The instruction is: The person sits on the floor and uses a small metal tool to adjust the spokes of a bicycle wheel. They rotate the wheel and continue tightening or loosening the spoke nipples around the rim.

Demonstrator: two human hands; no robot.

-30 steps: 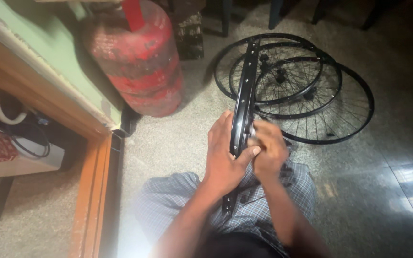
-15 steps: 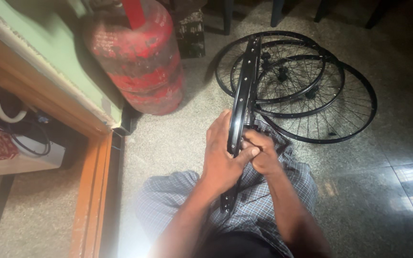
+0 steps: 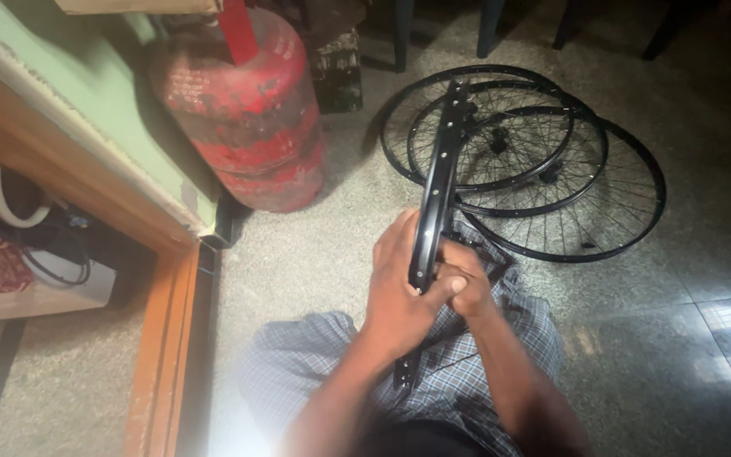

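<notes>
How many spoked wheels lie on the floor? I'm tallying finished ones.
3, overlapping in one pile beyond the hands: the back wheel, the middle wheel, the nearest wheel. More may lie hidden beneath.

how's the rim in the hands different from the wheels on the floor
The bare rim stands on edge, gripped by the left hand and right hand; the spoked wheels lie flat, overlapping, untouched. The bare rim shows no spokes; the spoked wheels have spokes and hubs. Both are black.

Black rim; red gas cylinder; blue checked cloth.
</notes>
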